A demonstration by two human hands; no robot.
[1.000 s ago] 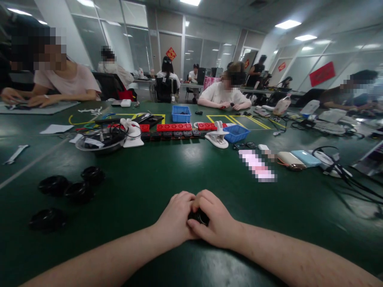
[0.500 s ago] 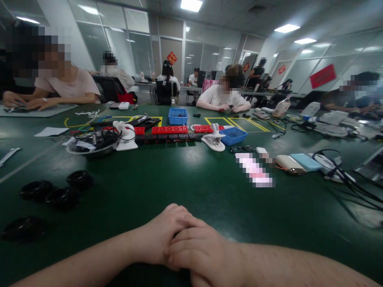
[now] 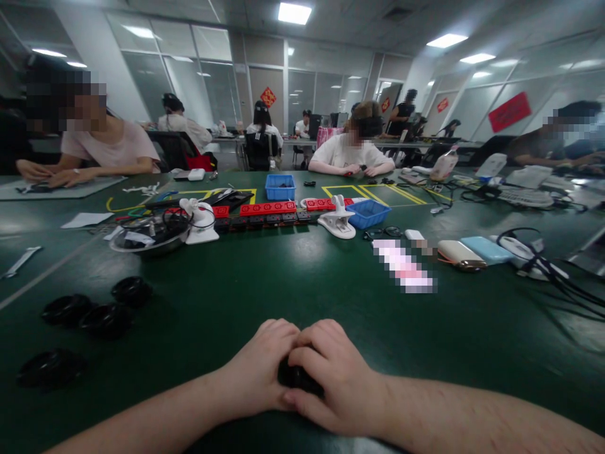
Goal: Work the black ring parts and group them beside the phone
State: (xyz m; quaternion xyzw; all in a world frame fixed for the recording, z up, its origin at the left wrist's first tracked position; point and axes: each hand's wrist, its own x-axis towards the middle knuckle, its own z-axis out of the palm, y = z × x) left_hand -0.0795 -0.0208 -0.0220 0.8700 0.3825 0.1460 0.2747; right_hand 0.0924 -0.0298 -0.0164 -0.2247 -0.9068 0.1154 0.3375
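At the near edge of the green table, my left hand (image 3: 262, 359) and my right hand (image 3: 333, 372) meet around a small black object (image 3: 302, 378). Fingers of both hands are closed on it and cover most of it, so its kind does not show. The fingertips of the two hands touch at the top. To the left lie several round, glossy black pieces, hollow in the middle, among them one black ring-shaped piece (image 3: 51, 367) closest to me and another (image 3: 131, 290) farther back.
A metal bowl (image 3: 142, 247) with black items, white clip stands (image 3: 336, 221), red and black socket-like blocks (image 3: 267, 208) and blue bins (image 3: 368, 214) line the table's middle. Power banks (image 3: 460, 253) and cables lie right. A co-worker (image 3: 352, 151) sits opposite; others sit left and right.
My right hand has shifted up and its fingers have spread around the black object, which now shows between the hands. The view has turned slightly left.
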